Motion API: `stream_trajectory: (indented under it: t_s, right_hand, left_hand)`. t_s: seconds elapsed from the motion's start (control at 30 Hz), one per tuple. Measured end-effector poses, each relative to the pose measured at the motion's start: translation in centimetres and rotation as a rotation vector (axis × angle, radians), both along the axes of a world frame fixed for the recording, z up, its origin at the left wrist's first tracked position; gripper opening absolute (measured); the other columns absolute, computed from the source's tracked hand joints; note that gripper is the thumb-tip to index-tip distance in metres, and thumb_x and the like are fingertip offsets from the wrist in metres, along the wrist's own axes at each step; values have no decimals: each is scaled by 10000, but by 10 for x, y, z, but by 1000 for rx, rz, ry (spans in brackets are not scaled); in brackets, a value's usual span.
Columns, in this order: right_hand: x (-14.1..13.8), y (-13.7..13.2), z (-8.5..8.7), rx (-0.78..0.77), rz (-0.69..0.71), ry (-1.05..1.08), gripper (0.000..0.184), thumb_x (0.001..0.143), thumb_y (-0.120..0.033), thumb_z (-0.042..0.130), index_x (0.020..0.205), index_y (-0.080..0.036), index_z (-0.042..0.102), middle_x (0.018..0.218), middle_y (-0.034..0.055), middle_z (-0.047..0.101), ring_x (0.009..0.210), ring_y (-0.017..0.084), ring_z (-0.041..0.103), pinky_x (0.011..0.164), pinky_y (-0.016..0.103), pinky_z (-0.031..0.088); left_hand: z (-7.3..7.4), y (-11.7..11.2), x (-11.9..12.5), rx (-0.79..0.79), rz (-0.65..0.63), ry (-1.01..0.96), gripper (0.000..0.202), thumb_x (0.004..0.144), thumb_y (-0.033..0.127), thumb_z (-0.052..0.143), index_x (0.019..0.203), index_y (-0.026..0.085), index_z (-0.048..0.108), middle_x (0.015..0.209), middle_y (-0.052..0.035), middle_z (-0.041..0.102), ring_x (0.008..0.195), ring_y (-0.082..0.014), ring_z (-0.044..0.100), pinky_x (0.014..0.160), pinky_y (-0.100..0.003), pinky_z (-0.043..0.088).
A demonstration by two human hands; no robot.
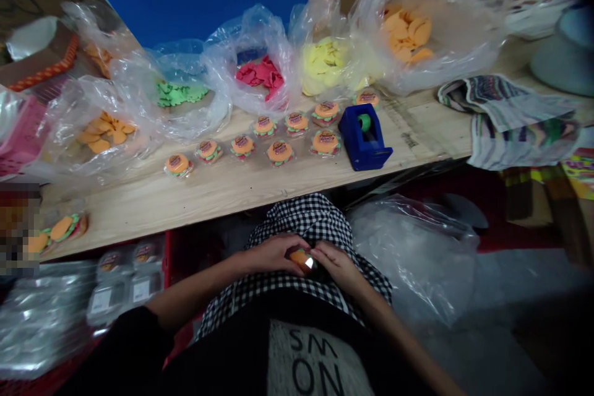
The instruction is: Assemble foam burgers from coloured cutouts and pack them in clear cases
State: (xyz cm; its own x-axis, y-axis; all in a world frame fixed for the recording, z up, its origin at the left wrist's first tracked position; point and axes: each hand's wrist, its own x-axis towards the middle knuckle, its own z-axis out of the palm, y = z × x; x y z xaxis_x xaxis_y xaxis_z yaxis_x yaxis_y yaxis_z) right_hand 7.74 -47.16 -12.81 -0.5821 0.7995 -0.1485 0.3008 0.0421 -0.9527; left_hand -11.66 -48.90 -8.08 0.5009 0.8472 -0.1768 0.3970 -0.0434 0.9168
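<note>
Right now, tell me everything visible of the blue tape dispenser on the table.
The blue tape dispenser is a blocky plastic body with a green roll core seated in its central slot. It stands upright on the pale wooden table, just right of a row of burger-shaped items. Nothing but the table touches it.

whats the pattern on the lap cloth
Black-and-white gingham check on the lap cloth, clearest in the head view.

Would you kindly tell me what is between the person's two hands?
A small orange burger-shaped item sits between the left hand and right hand; they cover most of it, so its underside cannot be seen.
</note>
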Motion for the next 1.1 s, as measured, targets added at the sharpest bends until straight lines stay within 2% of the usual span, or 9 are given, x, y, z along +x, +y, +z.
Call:
stream_trajectory:
  t_s: [0.1, 0.2, 0.3, 0.37, 0.5, 0.7, 0.9, 1.03, 1.1]
  right_hand:
    - [-2, 1, 2, 6, -11, -12, 322, 807, -424, 434, 572, -207, 458, 587, -24, 424, 580, 130, 402, 558, 250, 329]
    - [-3, 6, 9, -41, -50, 13, 324, 808, -445, 428, 591, -205, 447, 591, -27, 419, 586, 128, 399, 556, 245, 328]
    - [-2, 17, 22, -154, -154, 91, 335, 798, -484, 427, 615, -204, 440, 575, -39, 402, 553, 118, 384, 522, 235, 324]
    - [0, 25, 34, -210, -214, 157, 369, 804, -508, 399, 607, -200, 446, 548, -43, 402, 524, 112, 379, 505, 232, 321]
    - [-2, 34, 58, -304, -241, 258, 420, 798, -536, 390, 560, -194, 437, 480, -47, 393, 464, 101, 366, 469, 233, 311]
    - [-20, 40, 70, -365, -405, 332, 353, 693, -495, 578, 574, -196, 434, 457, -73, 394, 426, 80, 349, 426, 215, 291]
    - [-34, 44, 70, -371, -476, 514, 343, 690, -444, 605, 542, -190, 427, 444, -77, 389, 428, 73, 352, 434, 210, 292]
    - [-41, 43, 68, -379, -554, 575, 353, 688, -424, 615, 521, -183, 419, 433, -82, 364, 413, 61, 313, 412, 202, 257]
    - [-43, 44, 68, -389, -546, 584, 345, 691, -423, 614, 531, -183, 424, 432, -84, 356, 408, 59, 304, 409, 200, 253]
  left_hand:
    - [7, 5, -1, -42, -21, -8, 508, 571, 275, 712, 1056, 253, 563, 936, -27, 607, 850, -172, 549, 737, -247, 396]
    - [12, 11, 2, -161, 47, -102, 589, 536, 246, 729, 1092, 254, 537, 898, -20, 615, 817, -166, 565, 715, -250, 419]
    - [19, 18, 5, -340, 183, -285, 626, 516, 221, 742, 1103, 223, 526, 862, -23, 612, 771, -153, 578, 696, -257, 445]
    - [26, 23, 6, -450, 324, -414, 656, 527, 220, 742, 1136, 209, 498, 850, -33, 611, 742, -152, 591, 679, -272, 467]
    - [43, 31, 5, -596, 538, -566, 714, 578, 238, 724, 1223, 231, 418, 822, -47, 618, 666, -179, 612, 536, -298, 508]
    - [55, 34, 8, -556, 627, -651, 740, 620, 229, 700, 1276, 268, 362, 963, -63, 617, 710, -179, 618, 511, -285, 527]
    - [56, 34, 10, -498, 662, -644, 617, 629, 239, 694, 1205, 236, 472, 1042, -65, 608, 762, -169, 610, 557, -255, 516]
    - [55, 33, 10, -495, 669, -664, 576, 641, 255, 684, 1184, 222, 494, 1055, -72, 598, 748, -154, 601, 544, -232, 501]
    - [54, 33, 9, -508, 673, -684, 572, 642, 256, 683, 1181, 218, 496, 1044, -75, 600, 733, -152, 600, 526, -226, 496]
